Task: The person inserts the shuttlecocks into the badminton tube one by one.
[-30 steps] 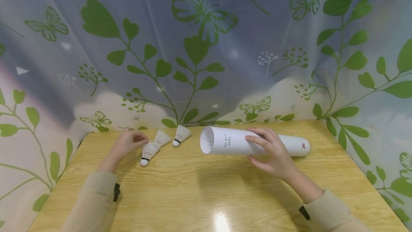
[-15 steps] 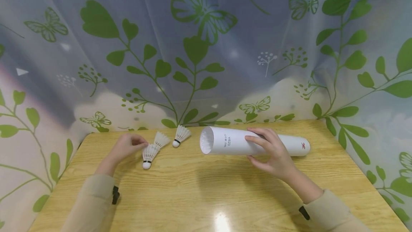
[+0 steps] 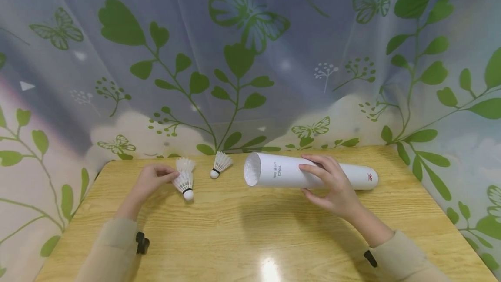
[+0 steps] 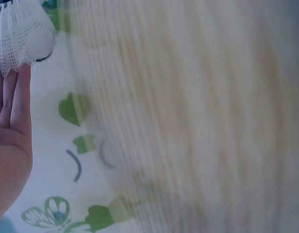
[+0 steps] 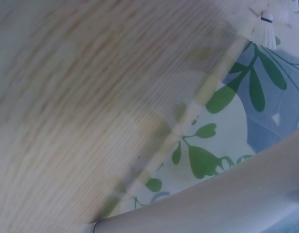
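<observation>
My left hand (image 3: 152,182) pinches the feather skirt of a white shuttlecock (image 3: 185,182), whose cork points toward the front right. Just behind it a second shuttlecock (image 3: 187,164) partly shows, overlapped by the first. In the left wrist view the fingers (image 4: 21,97) meet the skirt edge of the held shuttlecock (image 4: 8,39). To the right lies a third shuttlecock (image 3: 221,164), cork toward the front. My right hand (image 3: 330,186) grips a white cardboard shuttlecock tube (image 3: 285,172) round its middle, its open end facing left. The right wrist view shows the tube (image 5: 212,204) along its lower edge.
The wooden table (image 3: 219,238) carries everything. A curtain (image 3: 274,99) with green leaves and butterflies hangs along its back edge and both sides. A black strap end (image 3: 142,243) sticks out at the left sleeve (image 3: 113,247).
The held shuttlecock's cork has swung to the right, and the skirt behind it has shifted left. My left hand has moved only slightly; the right hand and the tube stay put.
</observation>
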A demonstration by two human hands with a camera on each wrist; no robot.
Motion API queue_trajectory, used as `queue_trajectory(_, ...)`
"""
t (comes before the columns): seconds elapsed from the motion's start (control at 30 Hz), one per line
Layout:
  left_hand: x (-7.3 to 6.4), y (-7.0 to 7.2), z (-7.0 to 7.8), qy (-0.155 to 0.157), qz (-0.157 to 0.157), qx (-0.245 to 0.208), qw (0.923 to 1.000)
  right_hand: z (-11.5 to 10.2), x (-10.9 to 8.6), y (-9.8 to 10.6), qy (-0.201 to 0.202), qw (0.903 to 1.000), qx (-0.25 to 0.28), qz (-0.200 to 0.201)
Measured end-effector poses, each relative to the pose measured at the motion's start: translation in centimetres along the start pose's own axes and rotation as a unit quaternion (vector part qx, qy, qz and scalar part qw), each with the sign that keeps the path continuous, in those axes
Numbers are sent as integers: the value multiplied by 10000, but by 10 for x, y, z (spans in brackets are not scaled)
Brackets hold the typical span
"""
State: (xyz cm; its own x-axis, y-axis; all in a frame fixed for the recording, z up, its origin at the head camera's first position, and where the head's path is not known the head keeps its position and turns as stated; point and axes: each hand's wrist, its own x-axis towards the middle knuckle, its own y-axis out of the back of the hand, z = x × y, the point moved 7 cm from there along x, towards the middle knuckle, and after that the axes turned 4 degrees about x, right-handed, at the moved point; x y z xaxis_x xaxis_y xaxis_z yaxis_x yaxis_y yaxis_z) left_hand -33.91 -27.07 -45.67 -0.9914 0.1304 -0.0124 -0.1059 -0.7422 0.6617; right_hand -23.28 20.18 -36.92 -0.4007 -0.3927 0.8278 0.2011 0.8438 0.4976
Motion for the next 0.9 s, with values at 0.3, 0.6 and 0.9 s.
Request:
queue_trajectory(0.3, -7, -1, 13, 514, 453, -1189, 9905, 1, -1, 0, 13, 10000, -21, 23)
queue_trajectory(0.6, -16, 3, 45, 695, 813, -1575, 9817, 1, -1, -1, -8, 10000, 24, -41)
queue_trajectory(0.9, -30, 2, 99, 788, 1231, -2046, 9679, 0, 0, -3, 61, 10000, -47, -17)
